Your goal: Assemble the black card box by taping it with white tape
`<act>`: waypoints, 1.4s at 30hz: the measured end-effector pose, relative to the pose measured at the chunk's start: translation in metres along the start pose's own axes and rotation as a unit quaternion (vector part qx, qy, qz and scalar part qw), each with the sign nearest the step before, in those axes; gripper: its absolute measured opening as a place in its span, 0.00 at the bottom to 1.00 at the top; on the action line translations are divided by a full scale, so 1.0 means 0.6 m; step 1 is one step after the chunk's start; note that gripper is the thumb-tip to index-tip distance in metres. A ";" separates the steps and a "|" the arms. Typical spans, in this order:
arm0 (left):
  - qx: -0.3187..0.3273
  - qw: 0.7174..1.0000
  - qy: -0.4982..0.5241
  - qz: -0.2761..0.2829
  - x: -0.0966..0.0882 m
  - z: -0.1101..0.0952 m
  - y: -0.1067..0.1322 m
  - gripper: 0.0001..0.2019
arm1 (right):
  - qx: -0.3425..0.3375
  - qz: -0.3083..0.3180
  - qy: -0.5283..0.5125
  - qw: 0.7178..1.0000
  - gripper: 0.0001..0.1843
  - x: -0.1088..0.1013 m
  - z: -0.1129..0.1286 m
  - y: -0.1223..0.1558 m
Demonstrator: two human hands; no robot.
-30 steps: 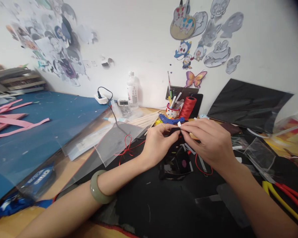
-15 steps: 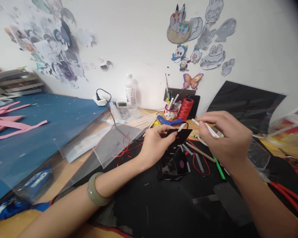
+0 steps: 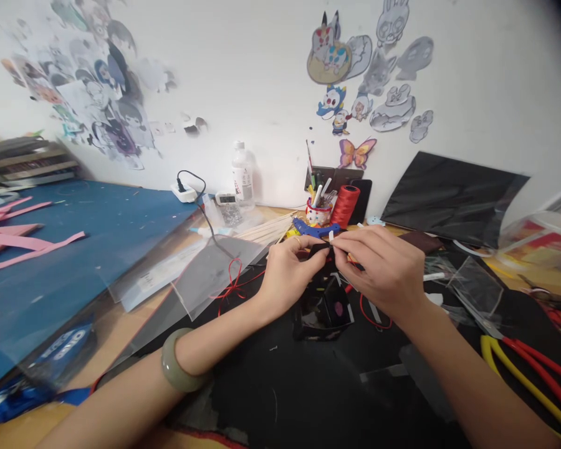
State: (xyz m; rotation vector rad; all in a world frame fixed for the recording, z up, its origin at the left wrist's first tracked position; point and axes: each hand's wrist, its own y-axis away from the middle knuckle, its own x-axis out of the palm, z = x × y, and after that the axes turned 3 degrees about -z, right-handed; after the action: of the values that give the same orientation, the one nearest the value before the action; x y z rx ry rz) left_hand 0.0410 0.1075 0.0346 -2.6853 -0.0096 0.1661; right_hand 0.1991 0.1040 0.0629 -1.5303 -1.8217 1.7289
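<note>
My left hand (image 3: 287, 274) pinches a small black card piece (image 3: 318, 249) between thumb and fingers. A short white strip (image 3: 331, 236) stands up at the edge of this piece. My right hand (image 3: 383, 265) is closed, its thumb and fingertips meeting at the strip and the card edge; the fingers partly hide the contact. Just below both hands, a small glossy black box (image 3: 325, 308) with a purple spot rests on the black mat (image 3: 318, 386). Red cord (image 3: 376, 324) lies beside the box, under my right hand.
Red-and-yellow-handled scissors (image 3: 526, 355) lie at the right. Behind my hands are a blue glue gun (image 3: 313, 228), a pen cup (image 3: 318, 212), a red thread spool (image 3: 345, 207) and wooden sticks (image 3: 271, 229). Clear plastic sheets (image 3: 217, 268) lie left; a bottle (image 3: 243, 178) stands by the wall.
My right hand has moved left to meet my left hand at the black card piece. The white pen-like stick it held no longer shows in its fingers. The view has shifted slightly.
</note>
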 end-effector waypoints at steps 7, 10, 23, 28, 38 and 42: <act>-0.013 1.000 0.026 0.011 -0.001 -0.004 0.001 0.08 | 0.121 -0.045 -0.021 0.991 0.05 -0.001 0.002 -0.009; -0.018 1.000 0.015 0.009 -0.002 -0.004 0.000 0.08 | 0.241 -0.057 0.009 0.969 0.04 -0.011 -0.036 0.002; -0.021 0.999 0.030 0.026 -0.004 -0.005 0.001 0.09 | 0.369 0.139 -0.042 0.918 0.15 -0.013 -0.128 0.059; 0.001 0.999 0.038 0.033 -0.005 -0.008 0.001 0.09 | 0.347 0.148 -0.277 0.884 0.20 -0.021 -0.050 -0.009; 0.049 0.997 0.011 0.052 -0.008 -0.010 0.001 0.20 | 0.404 0.148 -0.452 0.781 0.19 -0.018 -0.019 -0.020; 0.024 0.998 0.002 0.056 -0.008 -0.009 -0.001 0.22 | 0.359 0.139 -0.429 0.817 0.17 -0.016 -0.021 -0.017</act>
State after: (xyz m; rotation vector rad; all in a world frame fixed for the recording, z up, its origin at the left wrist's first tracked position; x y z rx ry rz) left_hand 0.0370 0.1055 0.0403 -2.6386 0.1441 0.1945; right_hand 0.2075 0.1067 0.0796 -0.7345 -0.8767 3.0938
